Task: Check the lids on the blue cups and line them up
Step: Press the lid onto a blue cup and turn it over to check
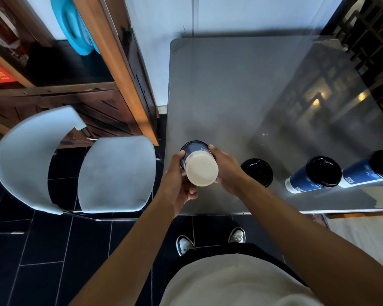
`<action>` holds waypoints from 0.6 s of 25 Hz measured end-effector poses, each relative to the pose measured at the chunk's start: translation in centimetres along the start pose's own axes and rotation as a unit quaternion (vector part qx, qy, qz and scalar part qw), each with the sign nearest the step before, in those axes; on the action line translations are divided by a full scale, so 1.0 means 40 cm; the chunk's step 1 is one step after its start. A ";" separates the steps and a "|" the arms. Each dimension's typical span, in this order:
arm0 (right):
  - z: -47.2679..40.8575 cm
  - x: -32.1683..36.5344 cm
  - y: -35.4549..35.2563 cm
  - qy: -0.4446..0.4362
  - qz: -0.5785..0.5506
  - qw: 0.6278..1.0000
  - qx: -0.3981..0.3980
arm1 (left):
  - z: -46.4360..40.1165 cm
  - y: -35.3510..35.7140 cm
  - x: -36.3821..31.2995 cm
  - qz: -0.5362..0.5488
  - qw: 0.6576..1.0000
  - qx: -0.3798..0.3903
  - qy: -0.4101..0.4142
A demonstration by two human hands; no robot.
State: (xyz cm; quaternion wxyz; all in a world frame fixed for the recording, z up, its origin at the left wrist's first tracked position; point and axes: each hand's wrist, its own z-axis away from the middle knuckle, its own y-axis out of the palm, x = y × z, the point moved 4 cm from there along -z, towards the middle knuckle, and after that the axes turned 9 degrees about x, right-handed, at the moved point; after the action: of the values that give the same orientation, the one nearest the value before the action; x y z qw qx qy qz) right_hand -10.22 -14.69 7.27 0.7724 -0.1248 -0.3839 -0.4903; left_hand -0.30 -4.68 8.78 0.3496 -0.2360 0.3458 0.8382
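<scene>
- Both hands are gripping one blue cup (194,152) at the middle of the frame, holding it above the near left corner of the table: the left hand (177,182) is curling around its left side, and the right hand (227,171) is wrapping its fingers around the right side.
- Largest in view, a grey table (230,96) is filling the right half of the frame, its glossy top reflecting light.
- A pale blue chair (115,173) is sitting at the left of the frame, just beside the table's left edge, on dark floor tiles.
- The held cup is tipping so that its pale round end is facing the camera; whether a lid is on it cannot be told.
- Three more cups with black lids are standing in a row along the table's near edge, to the right of the hands: a nearest cup (257,172), seen from straight above so mostly lid is showing, a middle cup (312,176), and a far-right cup (369,170) running to the frame's right edge.
- The middle and far-right cups are almost touching.
</scene>
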 end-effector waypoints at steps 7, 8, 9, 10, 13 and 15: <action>-0.017 0.005 -0.014 -0.013 0.044 0.999 -0.002 | 0.011 -0.014 0.003 -0.042 0.996 0.026 -0.069; -0.016 0.009 -0.014 -0.023 0.065 0.998 0.011 | 0.012 -0.018 0.002 -0.052 0.996 0.025 -0.069; -0.015 0.014 -0.012 -0.036 0.089 0.995 0.026 | 0.011 -0.021 0.001 -0.064 0.996 0.022 -0.064; -0.012 0.020 -0.007 -0.050 0.115 0.991 0.038 | 0.011 -0.022 -0.001 -0.075 0.995 0.020 -0.056; -0.006 0.040 0.003 -0.088 0.143 0.985 0.031 | 0.014 -0.010 -0.002 -0.039 0.998 0.036 -0.039; -0.004 0.051 0.001 -0.101 0.139 0.985 0.008 | 0.023 0.003 -0.005 0.024 0.998 0.051 -0.041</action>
State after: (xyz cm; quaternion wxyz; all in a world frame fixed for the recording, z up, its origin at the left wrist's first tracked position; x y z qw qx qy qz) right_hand -9.65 -16.12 8.65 0.7917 -0.2195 -0.4423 -0.3597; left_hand -0.38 -4.13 9.58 0.3545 -0.1746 0.3786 0.8370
